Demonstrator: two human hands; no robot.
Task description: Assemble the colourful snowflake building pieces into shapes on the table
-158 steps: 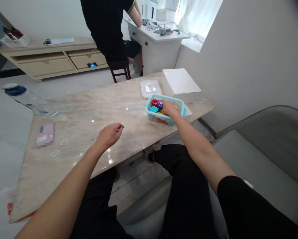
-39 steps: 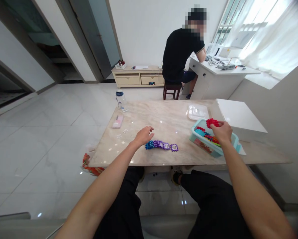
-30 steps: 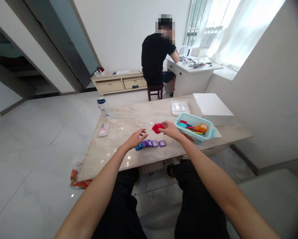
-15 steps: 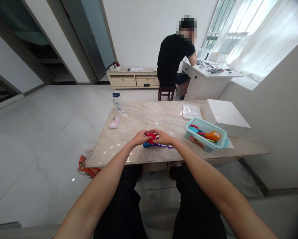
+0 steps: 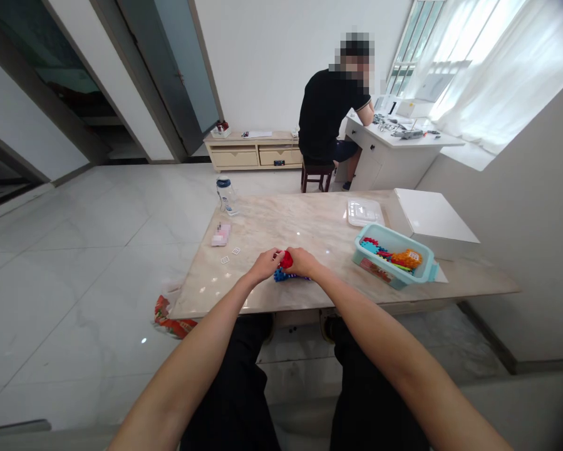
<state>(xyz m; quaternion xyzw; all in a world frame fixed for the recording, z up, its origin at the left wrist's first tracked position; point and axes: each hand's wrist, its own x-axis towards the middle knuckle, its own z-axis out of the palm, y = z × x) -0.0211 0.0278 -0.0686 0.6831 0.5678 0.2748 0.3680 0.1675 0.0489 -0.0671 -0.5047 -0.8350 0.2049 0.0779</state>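
Both hands meet over the table near its front edge, around a red toothed plastic toy piece (image 5: 286,259). My left hand (image 5: 265,264) grips its left side with closed fingers. From the right, my right hand (image 5: 302,260) is closed on the same piece and covers part of it. Just below the hands, blue and purple toothed pieces (image 5: 282,275) lie on the table; the right hand and forearm hide some of them. Whether the red piece touches the blue ones, I cannot tell.
A light-blue bin (image 5: 388,282) of colourful pieces stands right, near a clear plastic lid (image 5: 364,213) and a white box (image 5: 434,216). A water bottle (image 5: 227,198), a pink pack (image 5: 221,234) and small white cards (image 5: 225,259) sit left. A person (image 5: 330,113) sits beyond.
The red piece has turned in my hands and shows less of its face. My right hand has closed in over it, covering more of the purple pieces. The view has shifted slightly.
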